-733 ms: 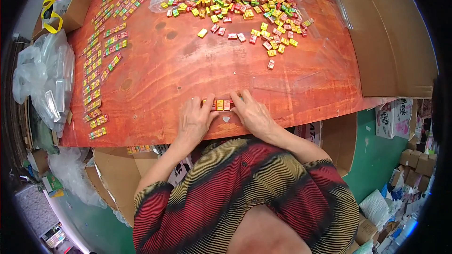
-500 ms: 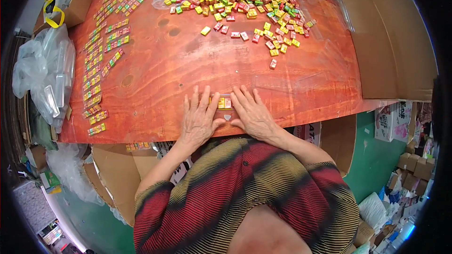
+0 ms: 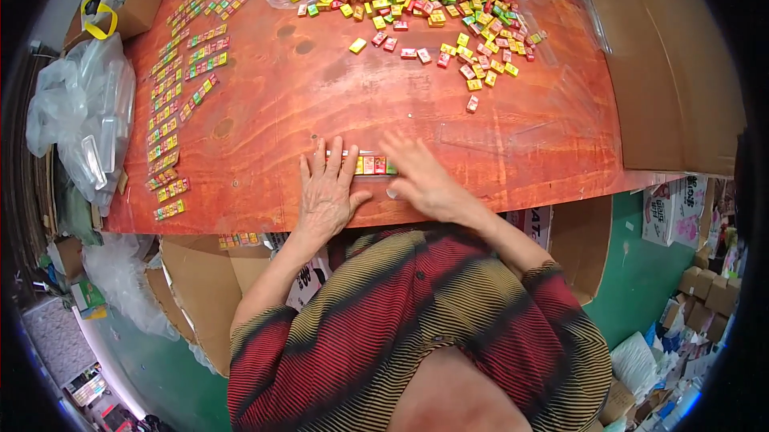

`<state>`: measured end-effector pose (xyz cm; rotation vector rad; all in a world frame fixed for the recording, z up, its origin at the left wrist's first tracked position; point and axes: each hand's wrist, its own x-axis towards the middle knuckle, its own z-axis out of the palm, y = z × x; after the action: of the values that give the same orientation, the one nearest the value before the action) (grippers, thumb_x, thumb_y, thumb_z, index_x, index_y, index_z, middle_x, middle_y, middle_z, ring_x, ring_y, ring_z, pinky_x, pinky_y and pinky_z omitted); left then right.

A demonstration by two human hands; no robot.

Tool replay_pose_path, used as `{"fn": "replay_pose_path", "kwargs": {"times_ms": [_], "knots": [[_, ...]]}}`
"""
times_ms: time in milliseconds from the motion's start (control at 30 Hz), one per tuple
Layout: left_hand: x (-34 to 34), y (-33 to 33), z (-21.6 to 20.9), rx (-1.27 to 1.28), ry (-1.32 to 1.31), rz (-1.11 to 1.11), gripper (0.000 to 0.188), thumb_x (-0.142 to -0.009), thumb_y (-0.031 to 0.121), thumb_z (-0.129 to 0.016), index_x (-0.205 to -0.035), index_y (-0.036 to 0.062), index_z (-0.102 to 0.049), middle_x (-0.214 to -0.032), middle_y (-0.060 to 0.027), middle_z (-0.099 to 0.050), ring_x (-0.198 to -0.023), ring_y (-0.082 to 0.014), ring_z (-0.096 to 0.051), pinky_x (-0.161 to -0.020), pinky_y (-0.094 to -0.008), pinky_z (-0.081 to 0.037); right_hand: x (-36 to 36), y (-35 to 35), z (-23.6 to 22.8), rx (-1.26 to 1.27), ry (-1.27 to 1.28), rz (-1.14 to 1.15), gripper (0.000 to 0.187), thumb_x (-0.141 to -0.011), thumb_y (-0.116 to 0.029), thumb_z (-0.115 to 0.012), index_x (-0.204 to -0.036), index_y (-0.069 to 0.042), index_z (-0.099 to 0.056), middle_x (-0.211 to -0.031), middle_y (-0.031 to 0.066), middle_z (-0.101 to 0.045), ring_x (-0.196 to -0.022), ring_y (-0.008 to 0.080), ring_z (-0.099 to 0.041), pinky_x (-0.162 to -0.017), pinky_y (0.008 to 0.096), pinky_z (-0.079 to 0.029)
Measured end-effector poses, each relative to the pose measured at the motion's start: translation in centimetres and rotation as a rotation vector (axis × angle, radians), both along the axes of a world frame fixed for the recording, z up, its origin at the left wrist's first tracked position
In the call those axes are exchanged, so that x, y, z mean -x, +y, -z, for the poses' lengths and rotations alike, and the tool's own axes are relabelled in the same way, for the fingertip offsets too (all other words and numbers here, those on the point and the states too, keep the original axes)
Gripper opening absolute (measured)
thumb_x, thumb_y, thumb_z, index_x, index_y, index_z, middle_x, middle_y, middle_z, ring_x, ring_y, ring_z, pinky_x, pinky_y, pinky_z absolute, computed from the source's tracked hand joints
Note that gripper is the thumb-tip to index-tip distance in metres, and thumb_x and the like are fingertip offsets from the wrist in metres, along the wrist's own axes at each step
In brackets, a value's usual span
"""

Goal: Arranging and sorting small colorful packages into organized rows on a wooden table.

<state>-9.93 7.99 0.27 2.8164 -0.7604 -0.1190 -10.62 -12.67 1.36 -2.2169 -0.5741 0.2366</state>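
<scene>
A short row of small yellow, red and green boxes (image 3: 370, 165) lies near the table's front edge, with a clear plastic edge along it. My left hand (image 3: 328, 190) rests flat over the row's left end, fingers stretched and slightly apart, the thumb pointing right. At the right end is my right hand (image 3: 427, 181), its fingers extended and blurred by motion, partly covering the last green box. A pale thing shows at its thumb, too small to make out. Both ends of the row are hidden under the hands.
A loose heap of small boxes (image 3: 416, 0) spreads at the back of the red wooden table (image 3: 280, 104). Finished-looking rows (image 3: 164, 128) line the left side. Plastic bags (image 3: 84, 112) hang at the left edge; a large cardboard sheet (image 3: 669, 64) stands at the right.
My hands have moved apart, uncovering more of the row. My left hand has shifted slightly left, and the right hand is blurred at the row's right end. The whole view has shifted a little.
</scene>
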Motion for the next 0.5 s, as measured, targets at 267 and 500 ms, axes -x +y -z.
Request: {"fn": "replay_pose_path", "kwargs": {"times_ms": [267,500], "knots": [[1.1,-1.0,-0.2,0.042,-0.075,0.080,0.076,-0.075,0.055,-0.050,-0.134,0.0109,-0.031,-0.141,-0.0175,-0.019,-0.130,-0.0382,-0.017,-0.100,-0.0586,-0.013,1.5,1.0,0.2,0.391,-0.302,-0.028,0.058,-0.079,-0.030,-0.058,-0.125,0.000,-0.040,-0.132,0.0153,-0.037,-0.126,0.0316,-0.030,-0.101,0.0523,-0.021],[0.5,0.2,0.0,-0.026,-0.022,0.049,0.076,-0.073,0.051,-0.055,-0.134,0.0118,-0.032,-0.139,-0.0176,-0.024,-0.129,-0.0373,-0.019,-0.099,-0.0596,-0.015,-1.9,-0.2,-0.3,0.267,-0.368,0.230,0.023,-0.073,-0.011,-0.055,-0.093,0.000,-0.056,-0.100,0.0147,-0.055,-0.096,0.0304,-0.050,-0.079,0.0422,-0.040]]}}
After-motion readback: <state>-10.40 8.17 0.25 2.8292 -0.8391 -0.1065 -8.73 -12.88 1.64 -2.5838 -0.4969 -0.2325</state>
